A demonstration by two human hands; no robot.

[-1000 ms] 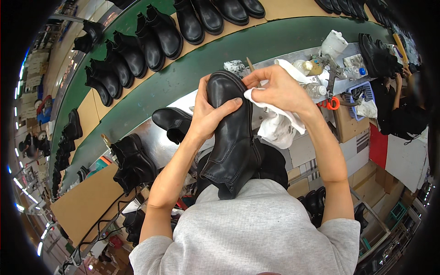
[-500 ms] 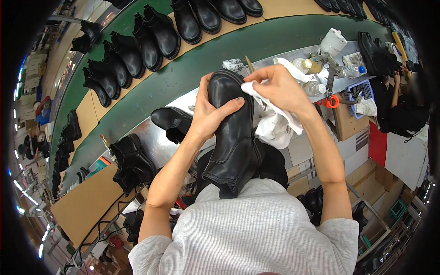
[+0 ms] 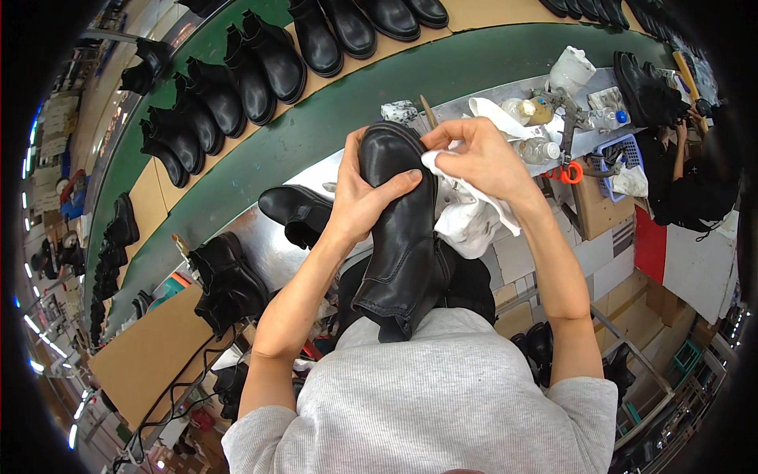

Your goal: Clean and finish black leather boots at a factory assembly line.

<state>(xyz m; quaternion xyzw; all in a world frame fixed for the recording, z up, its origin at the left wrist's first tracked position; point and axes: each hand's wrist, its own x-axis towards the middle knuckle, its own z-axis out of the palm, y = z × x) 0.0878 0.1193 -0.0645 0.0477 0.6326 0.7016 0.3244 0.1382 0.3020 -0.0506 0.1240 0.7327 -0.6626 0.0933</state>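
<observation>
A black leather ankle boot [image 3: 401, 237] stands toe-up against my lap, its toe pointing away from me and its shaft opening toward my shirt. Wrapped round the boot's left side, my left hand [image 3: 357, 197] grips it, the thumb lying across the upper. My right hand [image 3: 483, 158] pinches a white, stained cloth [image 3: 474, 221] at the right edge of the toe, near the sole. Most of the cloth hangs down below that hand. Another black boot [image 3: 294, 212] lies on the metal bench just left of my left hand.
Rows of black boots [image 3: 272, 59] line the green conveyor [image 3: 332, 118] beyond the bench. To the right are clear bottles [image 3: 537, 150], a white container [image 3: 572, 69], orange-handled scissors [image 3: 570, 172] and a blue basket [image 3: 624, 162]. More boots [image 3: 227, 280] stand at left. Another person [image 3: 699, 178] is at far right.
My right hand has shifted slightly along the toe's right edge with the cloth, its fingers more bent. The boot and my left hand stay nearly in place.
</observation>
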